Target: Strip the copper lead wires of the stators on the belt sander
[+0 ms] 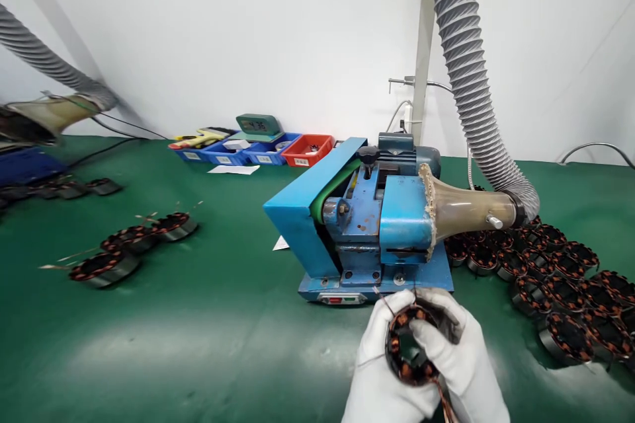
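In white gloves, both my hands grip one motor stator (395, 346), a black ring wound with copper coils. My left hand (376, 360) wraps its left and lower side. My right hand (459, 350) closes on the right side, thumb reaching over the ring's opening. Thin wire leads stick out at the upper left, and a bundle of copper-coloured wires hangs at the bottom between the hands. Just beyond the stator stands a blue belt sander (327, 175) with red and green buttons (342, 300) on its base.
Many stators (565, 337) crowd the right side; several more (106, 269) lie at left. A grey duct hose (461, 59) joins the machine's amber nozzle (469, 208). Blue bins (228, 157), a red bin (308, 149) and a digital clock (258, 124) line the back. Another nozzle (74, 112) is far left.
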Demonstrator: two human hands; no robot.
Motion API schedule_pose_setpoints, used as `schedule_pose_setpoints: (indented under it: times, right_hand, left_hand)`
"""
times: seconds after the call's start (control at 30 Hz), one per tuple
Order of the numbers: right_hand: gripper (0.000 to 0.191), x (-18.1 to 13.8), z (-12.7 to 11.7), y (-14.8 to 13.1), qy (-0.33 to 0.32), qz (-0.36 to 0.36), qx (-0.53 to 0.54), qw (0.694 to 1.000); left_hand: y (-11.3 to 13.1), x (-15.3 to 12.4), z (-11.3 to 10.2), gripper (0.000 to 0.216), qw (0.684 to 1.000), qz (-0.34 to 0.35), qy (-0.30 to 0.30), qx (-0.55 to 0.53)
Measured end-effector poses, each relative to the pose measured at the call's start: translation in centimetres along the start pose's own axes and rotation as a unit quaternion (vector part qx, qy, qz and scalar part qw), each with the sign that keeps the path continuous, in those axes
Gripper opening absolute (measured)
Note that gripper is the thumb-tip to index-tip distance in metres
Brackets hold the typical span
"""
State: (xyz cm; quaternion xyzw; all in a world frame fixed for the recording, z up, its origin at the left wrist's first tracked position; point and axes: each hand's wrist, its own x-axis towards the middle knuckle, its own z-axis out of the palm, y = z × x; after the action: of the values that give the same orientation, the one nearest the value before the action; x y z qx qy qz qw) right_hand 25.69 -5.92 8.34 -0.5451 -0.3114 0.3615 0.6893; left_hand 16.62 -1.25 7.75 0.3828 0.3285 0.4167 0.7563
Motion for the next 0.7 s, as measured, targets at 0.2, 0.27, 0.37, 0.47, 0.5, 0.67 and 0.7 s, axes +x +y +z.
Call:
schedule_pose_setpoints:
  times: [0.2,0.27,0.37,0.47,0.5,0.67,0.7]
  right_hand:
    - [0.019,2.4,2.0,0.7,0.05,-0.004,-0.019,0.999]
    - [0.02,3.3,2.0,0.8,0.051,-0.005,-0.025,0.998]
    - [0.021,4.0,1.8,1.0,0.048,0.004,-0.046,0.998]
    - [0.022,4.1,1.7,1.0,0.047,0.006,-0.049,0.998]
    - [0.022,4.1,1.6,1.0,0.049,0.003,-0.048,0.998]
    - [0.021,2.0,1.3,1.2,0.061,-0.013,-0.09,0.994]
    - [0.02,1.3,1.2,1.4,0.072,-0.018,-0.105,0.992]
  left_hand:
    - [0.2,2.6,1.2,0.027,0.996,0.015,0.086,-0.019]
    - [0.2,3.0,1.2,0.04,0.996,0.042,0.081,0.002]
    - [0.6,3.6,1.5,0.036,0.997,0.043,0.061,0.013]
    - [0.9,4.0,2.0,0.037,0.997,0.049,0.045,0.03]
    - [0.8,4.1,2.0,0.039,0.997,0.053,0.04,0.035]
    - [0.4,3.0,1.0,0.024,0.993,-0.076,0.045,-0.082]
    - [0.4,2.5,0.7,0.015,0.983,-0.127,0.042,-0.124]
